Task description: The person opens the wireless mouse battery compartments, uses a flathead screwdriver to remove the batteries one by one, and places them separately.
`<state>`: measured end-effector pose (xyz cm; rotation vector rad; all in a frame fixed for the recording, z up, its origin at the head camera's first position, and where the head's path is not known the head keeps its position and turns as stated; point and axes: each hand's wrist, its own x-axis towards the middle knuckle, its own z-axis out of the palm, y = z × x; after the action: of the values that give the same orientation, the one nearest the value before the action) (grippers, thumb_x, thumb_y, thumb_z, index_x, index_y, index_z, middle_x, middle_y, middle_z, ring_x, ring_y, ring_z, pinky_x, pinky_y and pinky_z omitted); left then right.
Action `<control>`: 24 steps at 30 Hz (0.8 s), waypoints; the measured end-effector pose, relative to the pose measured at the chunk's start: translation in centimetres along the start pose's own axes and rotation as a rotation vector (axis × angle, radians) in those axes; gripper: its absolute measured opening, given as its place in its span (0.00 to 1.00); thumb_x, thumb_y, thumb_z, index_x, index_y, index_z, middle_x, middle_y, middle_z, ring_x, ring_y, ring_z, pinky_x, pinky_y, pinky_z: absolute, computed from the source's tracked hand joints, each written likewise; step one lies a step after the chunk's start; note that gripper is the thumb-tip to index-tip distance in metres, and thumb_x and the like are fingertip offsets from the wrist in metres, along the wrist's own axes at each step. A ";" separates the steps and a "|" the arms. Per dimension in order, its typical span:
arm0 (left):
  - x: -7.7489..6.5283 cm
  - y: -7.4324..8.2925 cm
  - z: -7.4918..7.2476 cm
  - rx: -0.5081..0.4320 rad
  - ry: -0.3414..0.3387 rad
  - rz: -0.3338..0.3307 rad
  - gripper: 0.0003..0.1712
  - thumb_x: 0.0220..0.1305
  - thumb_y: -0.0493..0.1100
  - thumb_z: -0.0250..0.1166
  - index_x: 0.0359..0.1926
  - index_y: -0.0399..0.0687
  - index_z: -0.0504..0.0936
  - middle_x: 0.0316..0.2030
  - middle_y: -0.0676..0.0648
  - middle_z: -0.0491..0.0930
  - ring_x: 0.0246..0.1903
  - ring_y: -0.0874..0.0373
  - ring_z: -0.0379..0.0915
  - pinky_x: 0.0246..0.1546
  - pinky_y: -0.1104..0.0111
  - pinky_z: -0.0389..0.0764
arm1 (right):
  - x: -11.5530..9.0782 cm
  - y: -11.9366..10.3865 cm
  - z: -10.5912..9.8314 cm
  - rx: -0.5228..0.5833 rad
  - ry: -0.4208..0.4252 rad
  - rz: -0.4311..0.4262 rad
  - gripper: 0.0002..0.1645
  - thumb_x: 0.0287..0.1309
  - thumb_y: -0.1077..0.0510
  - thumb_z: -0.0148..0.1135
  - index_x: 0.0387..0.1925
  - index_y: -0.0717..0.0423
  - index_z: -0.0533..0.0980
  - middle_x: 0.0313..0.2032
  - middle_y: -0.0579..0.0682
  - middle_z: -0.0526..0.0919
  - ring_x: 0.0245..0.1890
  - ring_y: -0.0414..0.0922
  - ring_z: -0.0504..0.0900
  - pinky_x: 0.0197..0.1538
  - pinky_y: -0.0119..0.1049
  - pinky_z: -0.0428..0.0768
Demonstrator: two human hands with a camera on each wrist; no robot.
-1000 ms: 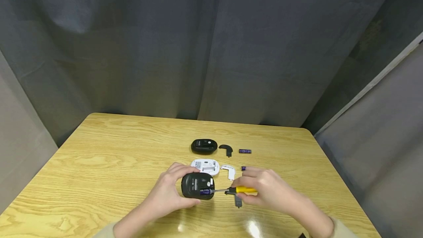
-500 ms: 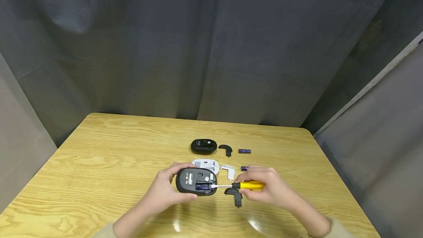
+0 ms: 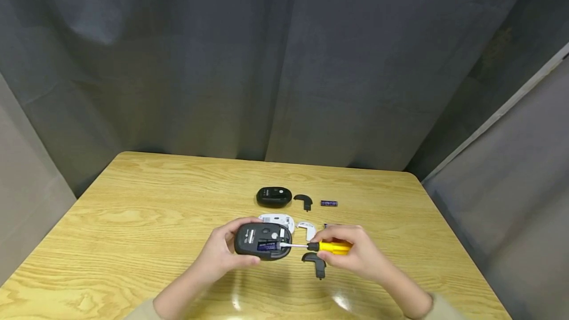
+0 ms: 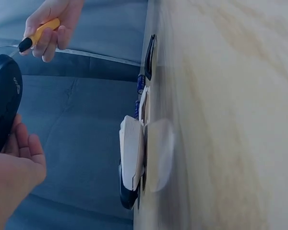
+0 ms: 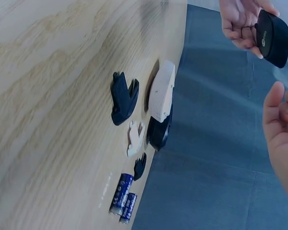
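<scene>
My left hand [image 3: 222, 250] grips a black computer mouse [image 3: 249, 246] by its left end, underside turned up and raised over the table. A purple battery [image 3: 266, 246] sits in its uncovered battery slot. My right hand [image 3: 355, 251] holds a screwdriver [image 3: 334, 248] by its yellow handle, the metal shaft pointing left. The screwdriver tip is right at the battery's right end. Below the screwdriver, a black battery cover [image 3: 318, 263] lies on the table. In the right wrist view the mouse [image 5: 273, 38] is well off the table.
Behind the held mouse lie a white mouse [image 3: 279, 219] and another black mouse [image 3: 274, 197], both upside down. Beside them are a white cover [image 3: 308, 229] and a black cover [image 3: 304, 201]. Two loose batteries lie to the right, the farther battery [image 3: 329, 203] in full view.
The left hand has raised the mouse slightly away from me and turned its underside more into view. The screwdriver moved along with it, its tip staying at the battery's end.
</scene>
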<state>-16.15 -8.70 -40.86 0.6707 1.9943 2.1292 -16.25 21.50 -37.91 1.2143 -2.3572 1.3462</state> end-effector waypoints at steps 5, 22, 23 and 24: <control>0.0 0.0 0.1 -0.133 -0.003 -0.058 0.41 0.42 0.32 0.74 0.61 0.35 0.69 0.58 0.38 0.71 0.51 0.54 0.76 0.51 0.64 0.78 | 0.0 0.4 0.5 0.065 0.025 0.010 0.18 0.46 0.70 0.68 0.39 0.52 0.80 0.25 0.46 0.78 0.19 0.32 0.68 0.18 0.25 0.70; 0.1 -0.3 0.3 -0.246 -0.025 -0.063 0.43 0.46 0.32 0.71 0.62 0.26 0.62 0.56 0.40 0.74 0.51 0.53 0.76 0.50 0.63 0.78 | -0.3 1.1 2.3 0.252 0.103 0.101 0.16 0.48 0.76 0.63 0.38 0.57 0.80 0.34 0.49 0.83 0.26 0.32 0.75 0.22 0.29 0.78; 0.1 -0.3 0.3 -0.243 -0.022 -0.067 0.43 0.46 0.32 0.71 0.62 0.27 0.62 0.56 0.40 0.74 0.51 0.53 0.76 0.50 0.63 0.78 | -0.3 1.1 2.3 0.254 0.108 0.102 0.16 0.48 0.76 0.63 0.39 0.58 0.80 0.34 0.49 0.83 0.27 0.33 0.76 0.23 0.30 0.79; 0.1 -0.3 0.3 -0.238 -0.020 -0.070 0.42 0.45 0.32 0.72 0.63 0.29 0.63 0.56 0.41 0.74 0.51 0.53 0.76 0.50 0.63 0.78 | -0.3 1.1 2.3 0.255 0.112 0.105 0.17 0.48 0.76 0.63 0.39 0.58 0.80 0.35 0.49 0.83 0.27 0.33 0.77 0.23 0.30 0.79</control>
<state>-16.17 -8.31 -41.10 0.5710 1.6895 2.2583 -16.26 20.19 -40.10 1.0544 -2.2529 1.7447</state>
